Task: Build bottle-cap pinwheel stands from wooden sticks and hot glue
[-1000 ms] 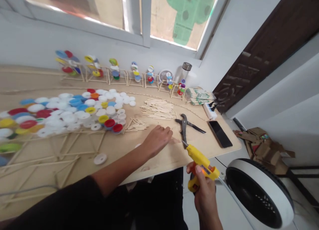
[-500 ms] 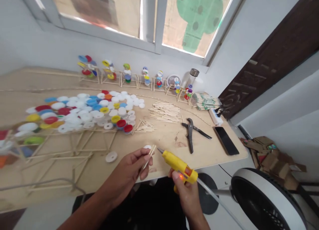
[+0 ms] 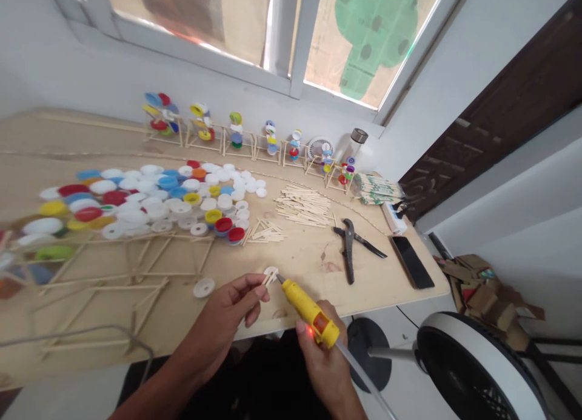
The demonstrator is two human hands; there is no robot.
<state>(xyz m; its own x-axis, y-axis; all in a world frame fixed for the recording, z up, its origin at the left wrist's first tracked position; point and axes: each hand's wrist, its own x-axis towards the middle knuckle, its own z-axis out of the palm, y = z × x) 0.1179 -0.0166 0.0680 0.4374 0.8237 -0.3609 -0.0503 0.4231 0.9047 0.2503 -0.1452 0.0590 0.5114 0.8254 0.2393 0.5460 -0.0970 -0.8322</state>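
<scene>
The plywood tabletop (image 3: pixel 309 253) in front of me bears a spread of plastic bottle caps (image 3: pixel 157 209) on the left. At its near edge my right hand (image 3: pixel 330 353) is curled round a yellow hot-glue gun (image 3: pixel 305 305). My left hand (image 3: pixel 239 302) pinches thin wooden sticks (image 3: pixel 268 280), thumb against fingers, their ends right by the nozzle; I can't tell if they touch.

No writing can be read. Small dark print on the green shape (image 3: pixel 391 21) behind the window (image 3: pixel 304 44) is too blurred to make out, as are the green marks on the pack (image 3: pixel 376 190).
</scene>
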